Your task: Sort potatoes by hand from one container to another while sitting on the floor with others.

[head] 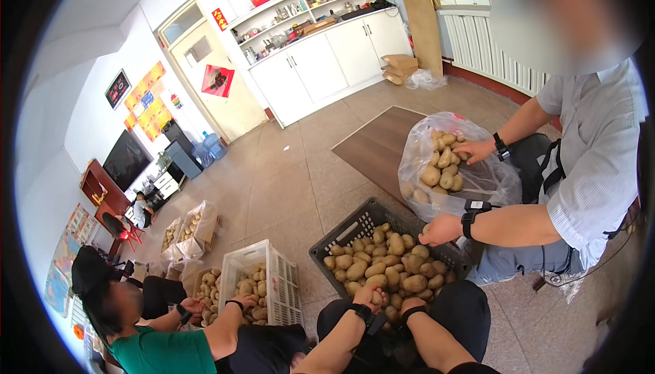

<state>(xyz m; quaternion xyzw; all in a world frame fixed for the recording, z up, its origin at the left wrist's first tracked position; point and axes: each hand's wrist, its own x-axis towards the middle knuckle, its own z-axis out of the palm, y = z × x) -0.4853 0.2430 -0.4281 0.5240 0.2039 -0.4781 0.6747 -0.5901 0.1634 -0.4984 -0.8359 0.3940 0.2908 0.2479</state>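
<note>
A black plastic crate (342, 226) full of potatoes (376, 267) stands right in front of my knees. My left hand (366, 298) is at the crate's near side, its fingers closed around a potato (377, 298). Close beside it, my right hand (412, 304) reaches down among the potatoes at the near edge; its fingertips are partly hidden, so whether it grips one cannot be told. Dark bands circle both of my wrists.
At the right, a seated person (593, 159) has one hand in a clear plastic bag (483, 169) of potatoes, the other over my crate. To the left, a person in green (164, 348) reaches into a white plastic crate (281, 282). Bagged potatoes (190, 226) stand farther off.
</note>
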